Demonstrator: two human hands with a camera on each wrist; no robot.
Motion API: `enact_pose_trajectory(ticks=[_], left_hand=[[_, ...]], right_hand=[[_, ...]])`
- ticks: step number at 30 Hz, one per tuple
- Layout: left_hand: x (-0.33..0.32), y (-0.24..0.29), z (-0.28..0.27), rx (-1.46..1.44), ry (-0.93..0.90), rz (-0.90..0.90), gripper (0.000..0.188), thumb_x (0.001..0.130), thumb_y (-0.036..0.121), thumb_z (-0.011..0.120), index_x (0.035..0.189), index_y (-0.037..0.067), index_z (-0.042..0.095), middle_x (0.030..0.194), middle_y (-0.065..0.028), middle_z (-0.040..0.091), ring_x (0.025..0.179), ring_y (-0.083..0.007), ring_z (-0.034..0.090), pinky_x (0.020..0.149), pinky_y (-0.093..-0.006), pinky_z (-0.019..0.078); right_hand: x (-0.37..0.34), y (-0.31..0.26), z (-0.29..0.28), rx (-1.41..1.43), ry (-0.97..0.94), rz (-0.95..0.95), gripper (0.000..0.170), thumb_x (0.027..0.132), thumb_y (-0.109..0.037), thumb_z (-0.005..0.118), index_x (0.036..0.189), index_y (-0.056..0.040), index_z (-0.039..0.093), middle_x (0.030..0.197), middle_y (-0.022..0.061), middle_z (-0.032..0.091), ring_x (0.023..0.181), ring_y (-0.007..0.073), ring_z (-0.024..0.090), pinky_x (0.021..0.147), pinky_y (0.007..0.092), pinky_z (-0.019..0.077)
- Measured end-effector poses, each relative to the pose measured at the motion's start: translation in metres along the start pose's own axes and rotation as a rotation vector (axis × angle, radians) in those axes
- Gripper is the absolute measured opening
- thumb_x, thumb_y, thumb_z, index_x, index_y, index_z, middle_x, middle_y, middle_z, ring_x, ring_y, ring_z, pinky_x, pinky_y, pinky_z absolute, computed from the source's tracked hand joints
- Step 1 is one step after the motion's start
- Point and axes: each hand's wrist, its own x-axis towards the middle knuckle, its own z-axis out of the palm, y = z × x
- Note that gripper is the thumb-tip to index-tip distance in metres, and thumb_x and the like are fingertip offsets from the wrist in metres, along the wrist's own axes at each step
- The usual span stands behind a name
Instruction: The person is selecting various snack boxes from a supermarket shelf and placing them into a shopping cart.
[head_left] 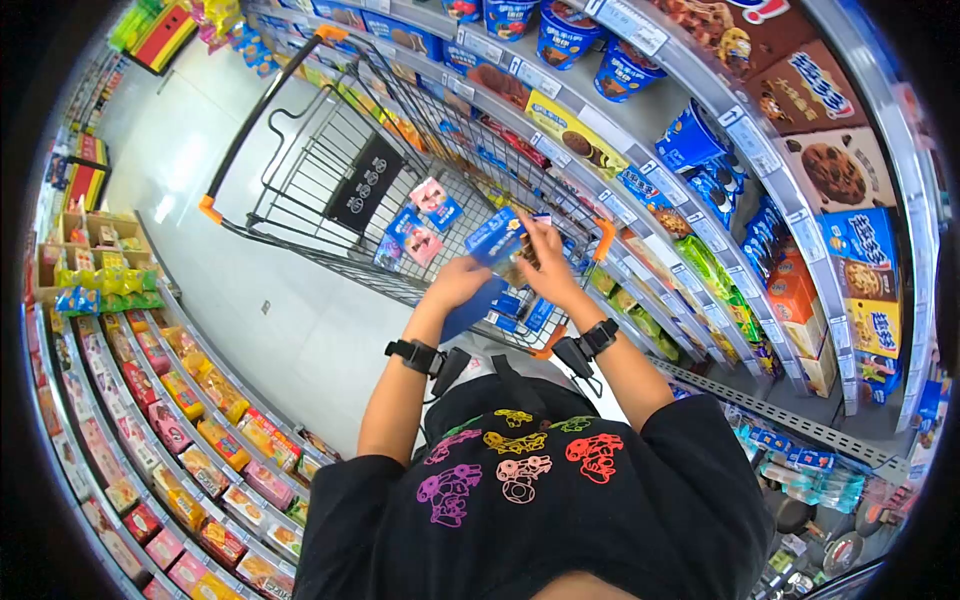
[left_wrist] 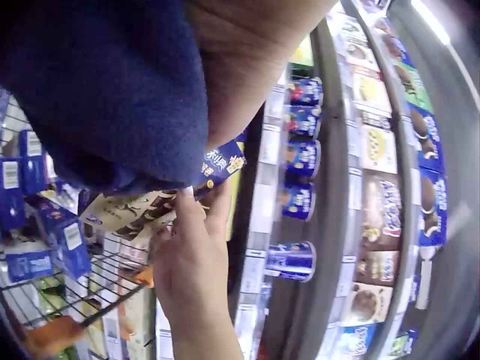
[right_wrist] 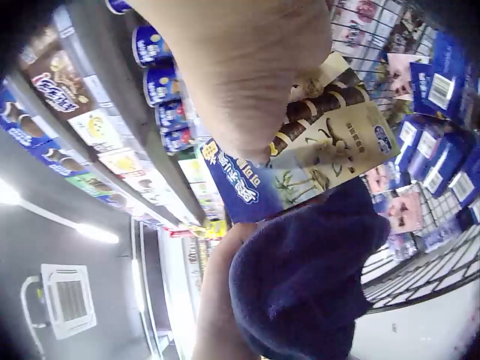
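Note:
Over the shopping cart, my right hand (head_left: 545, 262) grips a blue and cream box of wafer rolls (right_wrist: 341, 142), tilted, with pictures of brown-striped rolls on it. My left hand (head_left: 462, 283) is at the box's other end and holds a dark blue cloth (right_wrist: 307, 277) that hangs beneath it. In the left wrist view the cloth hides the left fingers, while the right fingers (left_wrist: 214, 206) pinch the box's edge. Several blue boxes (left_wrist: 64, 236) and pink-and-blue packs (head_left: 415, 237) lie in the wire cart (head_left: 300, 225) below.
Snack shelves (head_left: 735, 130) with blue cups (head_left: 625, 70) and biscuit boxes run close along the right. Another shelf of packaged snacks (head_left: 190, 400) stands on the left, across the pale aisle floor (head_left: 270, 300). The cart's orange corner (head_left: 603, 240) is near the right-hand shelves.

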Motion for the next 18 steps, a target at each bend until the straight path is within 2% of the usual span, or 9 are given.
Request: enact_pose_trajectory(ticks=[2, 5, 6, 9, 11, 13, 15, 16, 18], left_hand=[[-0.026, 0.028, -0.005, -0.026, 0.07, 0.086, 0.036, 0.075, 0.027, 0.06, 0.098, 0.0, 0.063, 0.095, -0.0192, 0.065, 0.089, -0.0306, 0.063, 0.079, -0.036, 0.0471], [-0.062, 0.066, -0.019, -0.109, 0.15, 0.25, 0.027, 0.077, 0.019, 0.057, 0.096, 0.0, 0.062, 0.091, -0.0153, 0.065, 0.086, -0.0248, 0.062, 0.077, -0.0337, 0.0468], [-0.063, 0.065, -0.021, -0.119, 0.155, 0.374, 0.017, 0.079, 0.012, 0.054, 0.09, 0.001, 0.061, 0.086, -0.0098, 0.064, 0.08, -0.0184, 0.059, 0.073, -0.03, 0.0465], [-0.079, 0.082, -0.027, -0.563, 0.095, 0.398, 0.015, 0.079, 0.009, 0.053, 0.089, 0.002, 0.061, 0.086, -0.0063, 0.063, 0.078, -0.0152, 0.058, 0.071, -0.0268, 0.0458], [-0.119, 0.147, -0.02, -0.958, 0.134, 0.27, 0.014, 0.081, 0.006, 0.046, 0.089, 0.002, 0.057, 0.084, -0.0025, 0.058, 0.075, -0.0109, 0.054, 0.071, -0.0244, 0.045], [-0.119, 0.152, -0.008, -1.106, 0.173, 0.36, 0.015, 0.082, 0.009, 0.043, 0.089, 0.003, 0.055, 0.085, -0.0027, 0.057, 0.078, -0.0115, 0.054, 0.074, -0.0257, 0.0449], [-0.118, 0.153, 0.004, -1.224, 0.132, 0.407, 0.017, 0.085, 0.015, 0.041, 0.089, 0.006, 0.055, 0.09, -0.0045, 0.058, 0.083, -0.0137, 0.056, 0.079, -0.028, 0.0444], [-0.122, 0.158, 0.005, -1.276, 0.058, 0.401, 0.018, 0.085, 0.018, 0.041, 0.091, 0.006, 0.054, 0.09, -0.0049, 0.059, 0.082, -0.0145, 0.056, 0.078, -0.0285, 0.0455], [-0.128, 0.167, 0.011, -1.323, -0.052, 0.371, 0.022, 0.086, 0.022, 0.04, 0.095, 0.007, 0.053, 0.091, -0.0061, 0.059, 0.082, -0.0163, 0.057, 0.077, -0.0298, 0.0475]], right_hand=[[0.002, -0.03, -0.022, 0.095, 0.016, 0.051, 0.072, 0.074, -0.005, 0.065, 0.139, -0.0179, 0.037, 0.107, 0.01, 0.041, 0.095, 0.0261, 0.047, 0.087, 0.0323, 0.0415], [-0.002, -0.073, -0.054, 0.021, 0.09, -0.058, 0.07, 0.075, -0.007, 0.064, 0.139, -0.0097, 0.034, 0.117, 0.0152, 0.052, 0.105, 0.0258, 0.054, 0.091, 0.0342, 0.0416], [-0.007, -0.085, -0.06, 0.059, 0.116, -0.046, 0.069, 0.074, -0.01, 0.066, 0.137, -0.0092, 0.036, 0.116, 0.0173, 0.054, 0.104, 0.0277, 0.055, 0.089, 0.0346, 0.0431], [-0.029, -0.117, -0.078, 0.184, 0.194, -0.049, 0.067, 0.072, -0.015, 0.07, 0.132, -0.0079, 0.042, 0.113, 0.0214, 0.058, 0.1, 0.0325, 0.06, 0.086, 0.0363, 0.0463], [-0.039, -0.139, -0.091, 0.278, 0.227, -0.118, 0.064, 0.071, -0.015, 0.07, 0.13, -0.0074, 0.044, 0.113, 0.0209, 0.059, 0.097, 0.0346, 0.062, 0.086, 0.0377, 0.0464], [-0.045, -0.16, -0.112, 0.185, 0.045, -0.341, 0.068, 0.067, -0.01, 0.068, 0.131, -0.0093, 0.045, 0.126, 0.0198, 0.052, 0.114, 0.0334, 0.052, 0.099, 0.0393, 0.0377], [-0.055, -0.174, -0.115, 0.252, 0.003, -0.474, 0.074, 0.066, -0.01, 0.068, 0.134, -0.0114, 0.041, 0.137, 0.0195, 0.04, 0.124, 0.0352, 0.042, 0.104, 0.0412, 0.0316], [-0.059, -0.174, -0.118, 0.193, -0.063, -0.472, 0.08, 0.066, -0.012, 0.069, 0.139, -0.0117, 0.034, 0.144, 0.0205, 0.027, 0.131, 0.0389, 0.031, 0.106, 0.0442, 0.0277], [-0.066, -0.174, -0.119, 0.176, 0.001, -0.479, 0.083, 0.067, -0.014, 0.07, 0.14, -0.0109, 0.031, 0.145, 0.0213, 0.023, 0.132, 0.0401, 0.027, 0.107, 0.046, 0.0252]])
